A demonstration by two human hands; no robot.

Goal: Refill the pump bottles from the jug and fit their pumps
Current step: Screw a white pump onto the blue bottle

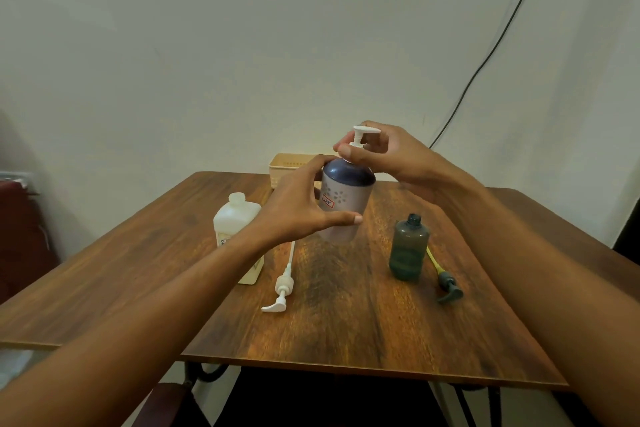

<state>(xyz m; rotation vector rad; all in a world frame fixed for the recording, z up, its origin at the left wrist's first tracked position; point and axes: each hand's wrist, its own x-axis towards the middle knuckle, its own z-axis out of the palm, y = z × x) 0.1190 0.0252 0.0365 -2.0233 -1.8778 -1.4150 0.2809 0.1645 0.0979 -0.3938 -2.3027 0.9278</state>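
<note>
My left hand [298, 208] grips the body of a grey-and-navy pump bottle [346, 198], held tilted above the wooden table [346, 322]. My right hand [391, 156] pinches the collar of the white pump [362, 135] that sits in the bottle's neck. A white jug [235, 218] with no cap stands to the left, partly behind my left forearm. A second white pump [282, 284] lies on the table in front of the jug. To the right stands an open dark green bottle [408, 248], and its green pump [446, 284] with a yellow tube lies beside it.
A beige slotted basket [287, 165] sits at the table's far edge against the wall. A black cable [485, 62] runs down the wall at the right. A dark red chair [20, 236] stands at the left.
</note>
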